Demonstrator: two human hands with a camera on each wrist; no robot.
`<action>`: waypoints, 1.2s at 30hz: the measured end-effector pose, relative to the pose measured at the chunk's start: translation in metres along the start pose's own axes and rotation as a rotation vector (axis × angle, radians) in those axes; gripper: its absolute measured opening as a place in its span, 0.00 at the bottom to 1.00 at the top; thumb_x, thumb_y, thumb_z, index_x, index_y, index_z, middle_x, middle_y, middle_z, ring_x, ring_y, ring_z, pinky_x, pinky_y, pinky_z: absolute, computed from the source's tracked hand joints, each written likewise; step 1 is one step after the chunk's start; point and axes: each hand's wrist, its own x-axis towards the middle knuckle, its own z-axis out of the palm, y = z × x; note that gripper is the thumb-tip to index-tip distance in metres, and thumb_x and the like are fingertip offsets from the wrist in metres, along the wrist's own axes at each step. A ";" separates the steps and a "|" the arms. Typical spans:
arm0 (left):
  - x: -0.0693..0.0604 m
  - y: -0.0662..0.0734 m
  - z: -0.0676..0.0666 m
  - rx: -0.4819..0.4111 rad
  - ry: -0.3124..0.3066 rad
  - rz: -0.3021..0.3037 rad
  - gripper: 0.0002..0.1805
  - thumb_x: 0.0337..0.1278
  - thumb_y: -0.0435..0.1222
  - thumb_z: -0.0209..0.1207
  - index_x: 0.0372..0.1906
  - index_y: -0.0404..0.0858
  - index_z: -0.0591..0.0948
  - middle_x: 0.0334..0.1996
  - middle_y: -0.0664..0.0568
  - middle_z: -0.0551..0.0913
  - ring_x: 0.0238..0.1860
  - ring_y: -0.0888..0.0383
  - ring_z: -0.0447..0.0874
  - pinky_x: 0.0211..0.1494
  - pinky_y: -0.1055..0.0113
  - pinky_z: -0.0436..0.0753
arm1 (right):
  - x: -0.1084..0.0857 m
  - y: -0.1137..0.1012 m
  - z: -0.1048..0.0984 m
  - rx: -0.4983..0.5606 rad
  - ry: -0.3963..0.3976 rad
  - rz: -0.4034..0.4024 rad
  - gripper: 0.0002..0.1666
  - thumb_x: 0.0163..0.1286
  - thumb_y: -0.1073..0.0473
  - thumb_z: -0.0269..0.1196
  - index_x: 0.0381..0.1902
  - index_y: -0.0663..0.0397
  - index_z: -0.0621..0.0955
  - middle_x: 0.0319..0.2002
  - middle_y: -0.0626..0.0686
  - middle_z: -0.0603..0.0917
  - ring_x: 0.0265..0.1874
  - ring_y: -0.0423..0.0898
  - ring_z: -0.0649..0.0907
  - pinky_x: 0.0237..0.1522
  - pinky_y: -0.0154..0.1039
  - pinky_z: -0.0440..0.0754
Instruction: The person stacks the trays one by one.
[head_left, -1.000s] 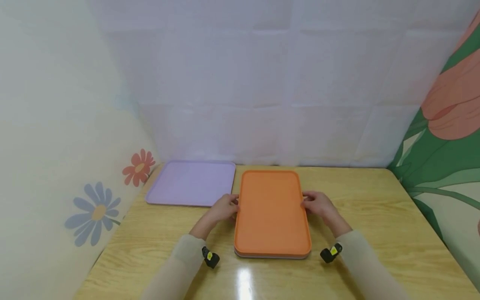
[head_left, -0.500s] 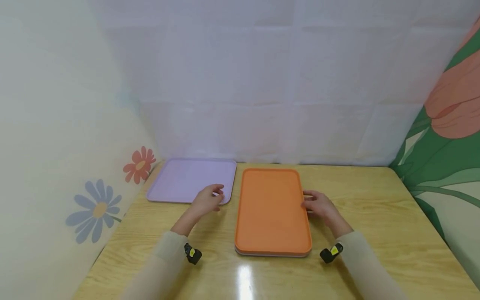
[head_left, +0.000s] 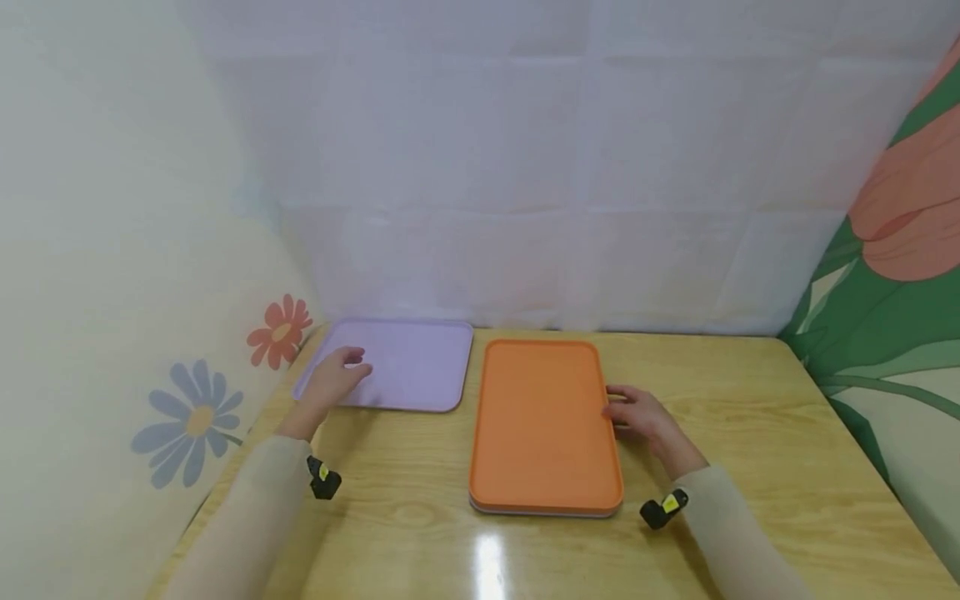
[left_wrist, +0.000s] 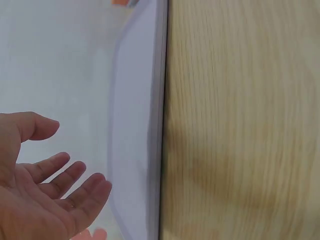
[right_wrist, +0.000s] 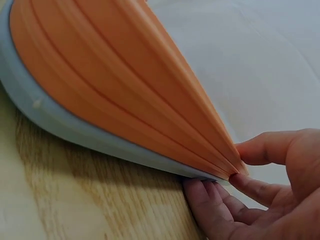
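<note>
A stack of orange trays (head_left: 545, 425) lies lengthwise on the table, with a pale grey-blue tray (right_wrist: 75, 137) at the bottom. My right hand (head_left: 641, 417) holds the right side of this stack; in the right wrist view, the thumb touches the orange rim and the curled fingers reach to the bottom tray's edge. A purple tray (head_left: 412, 362) lies flat at the back left. Over its left part hovers my left hand (head_left: 330, 385), fingers loosely bent and apart, nothing between them. The left wrist view shows these fingers (left_wrist: 87, 200) beside the purple tray's edge.
Both trays rest on a wooden table (head_left: 405, 500). A white sheet (head_left: 450, 167) hangs along the back edge. Flower-printed walls stand at the left and right, the left one near my left arm.
My left hand has let go of the orange stack's left side and moved left across the purple tray. The right hand has stayed at the stack's right side.
</note>
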 end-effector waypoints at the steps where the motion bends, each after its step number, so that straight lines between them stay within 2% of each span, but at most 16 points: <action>1: 0.003 -0.005 -0.004 0.030 0.008 -0.001 0.31 0.71 0.40 0.52 0.68 0.20 0.67 0.65 0.25 0.71 0.66 0.30 0.69 0.68 0.40 0.71 | 0.000 0.001 0.000 0.005 0.002 0.005 0.35 0.70 0.66 0.60 0.73 0.68 0.65 0.67 0.71 0.72 0.53 0.53 0.83 0.52 0.47 0.85; 5: 0.014 -0.019 -0.015 0.058 -0.003 -0.034 0.35 0.71 0.41 0.52 0.70 0.18 0.61 0.68 0.21 0.63 0.68 0.27 0.63 0.71 0.38 0.66 | -0.001 0.001 -0.002 0.010 0.000 0.006 0.36 0.69 0.66 0.60 0.73 0.68 0.65 0.67 0.71 0.72 0.53 0.52 0.83 0.52 0.47 0.85; 9: 0.023 -0.027 -0.020 0.101 0.001 -0.064 0.39 0.69 0.42 0.53 0.71 0.16 0.57 0.69 0.20 0.59 0.69 0.26 0.60 0.71 0.36 0.64 | -0.002 0.002 -0.001 0.030 -0.014 -0.002 0.36 0.70 0.66 0.59 0.73 0.68 0.64 0.67 0.72 0.71 0.53 0.52 0.83 0.51 0.47 0.85; 13: 0.028 -0.037 -0.022 0.192 0.023 -0.078 0.40 0.65 0.41 0.55 0.70 0.15 0.59 0.68 0.19 0.61 0.68 0.25 0.62 0.70 0.35 0.65 | -0.002 0.002 0.000 0.048 -0.020 -0.006 0.36 0.70 0.66 0.59 0.73 0.69 0.64 0.67 0.72 0.72 0.52 0.51 0.83 0.51 0.47 0.86; 17: 0.030 -0.052 -0.025 0.266 0.003 -0.128 0.42 0.63 0.43 0.55 0.70 0.15 0.58 0.67 0.18 0.61 0.65 0.24 0.64 0.68 0.33 0.66 | -0.001 0.002 0.002 0.039 -0.020 -0.011 0.36 0.69 0.66 0.60 0.73 0.69 0.64 0.63 0.72 0.74 0.48 0.49 0.84 0.49 0.46 0.86; 19: 0.030 -0.060 -0.028 0.299 -0.010 -0.140 0.41 0.62 0.44 0.55 0.68 0.15 0.61 0.64 0.18 0.65 0.60 0.25 0.68 0.65 0.32 0.69 | -0.001 0.002 0.003 0.032 -0.020 -0.007 0.36 0.70 0.66 0.60 0.73 0.69 0.64 0.62 0.72 0.75 0.47 0.48 0.84 0.49 0.47 0.86; 22: 0.031 -0.070 -0.033 0.339 -0.003 -0.119 0.39 0.63 0.43 0.55 0.67 0.16 0.62 0.60 0.19 0.68 0.55 0.27 0.71 0.61 0.31 0.71 | 0.000 0.001 0.004 0.020 -0.006 0.011 0.35 0.70 0.65 0.61 0.73 0.67 0.66 0.63 0.71 0.75 0.47 0.49 0.84 0.51 0.48 0.86; 26: 0.031 -0.075 -0.036 0.301 0.016 -0.140 0.41 0.64 0.41 0.56 0.74 0.22 0.56 0.65 0.18 0.63 0.60 0.25 0.66 0.65 0.29 0.66 | 0.000 -0.001 0.005 0.012 0.006 0.017 0.34 0.71 0.65 0.61 0.73 0.66 0.67 0.62 0.70 0.76 0.48 0.50 0.84 0.51 0.48 0.85; 30: 0.028 -0.075 -0.035 0.242 0.015 -0.216 0.43 0.66 0.40 0.56 0.77 0.25 0.52 0.70 0.19 0.57 0.66 0.24 0.60 0.70 0.30 0.61 | -0.001 -0.003 0.004 0.015 -0.008 0.004 0.35 0.70 0.66 0.61 0.73 0.68 0.65 0.61 0.71 0.76 0.48 0.50 0.84 0.50 0.47 0.86; 33: 0.025 -0.075 -0.034 0.233 0.008 -0.260 0.41 0.66 0.41 0.56 0.75 0.23 0.56 0.66 0.19 0.62 0.62 0.25 0.64 0.69 0.32 0.65 | 0.000 -0.002 0.004 0.014 -0.012 0.003 0.35 0.70 0.66 0.61 0.72 0.68 0.66 0.60 0.70 0.77 0.48 0.49 0.84 0.48 0.46 0.86; 36: 0.022 -0.078 -0.033 0.236 -0.008 -0.287 0.38 0.62 0.41 0.55 0.68 0.19 0.61 0.58 0.20 0.69 0.54 0.28 0.68 0.63 0.33 0.71 | 0.000 0.000 0.004 0.008 -0.012 0.006 0.34 0.71 0.66 0.61 0.72 0.68 0.66 0.60 0.69 0.77 0.47 0.49 0.84 0.48 0.45 0.86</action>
